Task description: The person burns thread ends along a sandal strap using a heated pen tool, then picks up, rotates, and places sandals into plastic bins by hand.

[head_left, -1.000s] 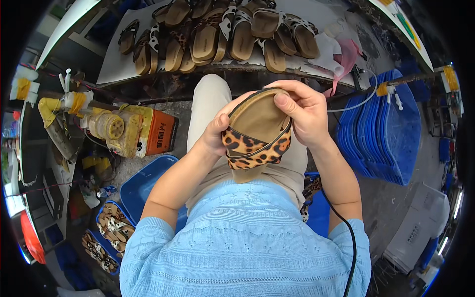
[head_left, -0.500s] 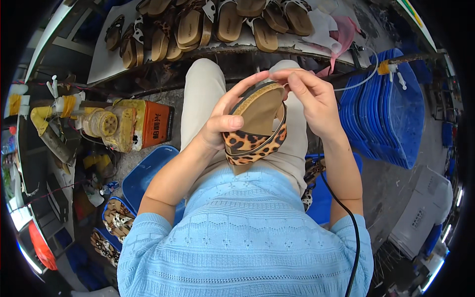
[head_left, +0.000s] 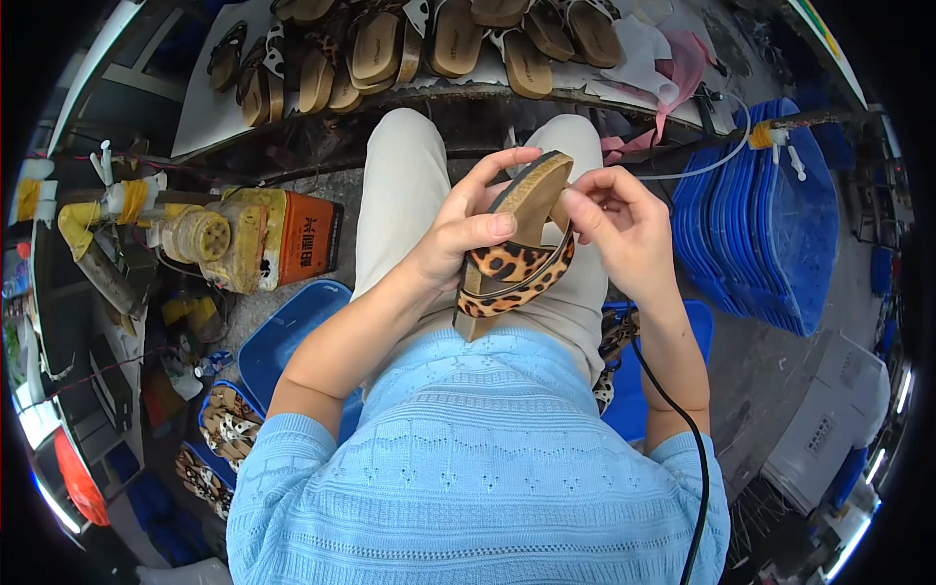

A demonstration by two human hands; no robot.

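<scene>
A cork-soled sandal (head_left: 515, 261) with leopard-print straps is held tilted on its side above my lap. My left hand (head_left: 464, 222) grips it by the sole, thumb across the edge and fingers behind. On the other side, my right hand (head_left: 624, 222) has its fingers curled, thumb and fingertips pinched at the sandal's inner edge beside the strap. What exactly the right fingertips pinch is partly hidden.
Several sandals (head_left: 456, 39) lie on the bench ahead. Stacked blue baskets (head_left: 756, 219) stand at the right, grey boxes (head_left: 827, 419) below them. An orange tin (head_left: 310, 234) is at the left, near a blue tub (head_left: 292, 327). A black cable (head_left: 694, 429) runs past my right arm.
The sandal has turned more on edge and shifted slightly right. My right hand has moved down from the sole's far tip, and its fingers have curled in at the sandal's side.
</scene>
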